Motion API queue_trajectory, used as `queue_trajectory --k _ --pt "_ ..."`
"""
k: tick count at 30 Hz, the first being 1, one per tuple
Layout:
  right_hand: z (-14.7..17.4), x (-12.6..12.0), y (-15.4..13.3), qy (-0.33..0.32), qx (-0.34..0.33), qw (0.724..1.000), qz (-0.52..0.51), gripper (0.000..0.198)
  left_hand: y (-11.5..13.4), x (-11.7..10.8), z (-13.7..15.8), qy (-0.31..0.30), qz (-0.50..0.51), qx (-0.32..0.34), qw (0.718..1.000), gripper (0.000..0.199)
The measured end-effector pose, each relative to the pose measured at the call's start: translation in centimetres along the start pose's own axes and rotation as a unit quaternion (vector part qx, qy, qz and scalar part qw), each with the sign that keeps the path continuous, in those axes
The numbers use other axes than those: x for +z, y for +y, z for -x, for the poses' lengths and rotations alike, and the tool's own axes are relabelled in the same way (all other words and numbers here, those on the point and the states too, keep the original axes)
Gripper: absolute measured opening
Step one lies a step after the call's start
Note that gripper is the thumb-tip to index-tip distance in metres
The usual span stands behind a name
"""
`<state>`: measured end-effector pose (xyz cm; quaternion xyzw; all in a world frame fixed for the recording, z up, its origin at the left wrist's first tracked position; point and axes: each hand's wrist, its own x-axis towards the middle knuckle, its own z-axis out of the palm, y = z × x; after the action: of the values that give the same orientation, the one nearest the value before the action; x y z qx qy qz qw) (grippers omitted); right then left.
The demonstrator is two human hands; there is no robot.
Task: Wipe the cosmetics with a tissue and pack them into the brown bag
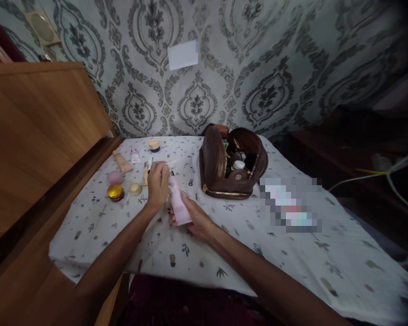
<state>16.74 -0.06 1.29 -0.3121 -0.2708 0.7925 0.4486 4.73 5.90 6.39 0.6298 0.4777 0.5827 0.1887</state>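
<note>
My right hand is wrapped round the lower part of a pale pink bottle, which tilts with its dark-tipped top pointing away from me. Close beside that top, my left hand is closed, its fingers pressed together; what they hold, if anything, is hard to make out. Just beyond these fingers shows a faint clear, whitish shape. Left of this hand lie a slim beige tube, partly hidden, and a small pale yellow jar.
An unzipped brown leather bag with a white-lidded item inside stands right of my hands. At left lie a gold-lidded jar, a pink rounded item, two tubes and a beige-lidded jar. A blurred-out object lies at right.
</note>
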Motion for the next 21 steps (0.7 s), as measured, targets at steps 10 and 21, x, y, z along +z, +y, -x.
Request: queue_trajectory --k 10,21 --pt "-0.7 -0.1 0.6 0.002 -0.001 0.998 -0.055 0.031 -0.7 1.4 1.0 0.069 0.051 -0.105 0.991 0.031" --pt "-0.9 -0.1 0.2 0.12 -0.045 0.99 -0.062 0.036 -0.7 -2.1 7.6 -0.33 -0.106 0.043 0.937 0.07"
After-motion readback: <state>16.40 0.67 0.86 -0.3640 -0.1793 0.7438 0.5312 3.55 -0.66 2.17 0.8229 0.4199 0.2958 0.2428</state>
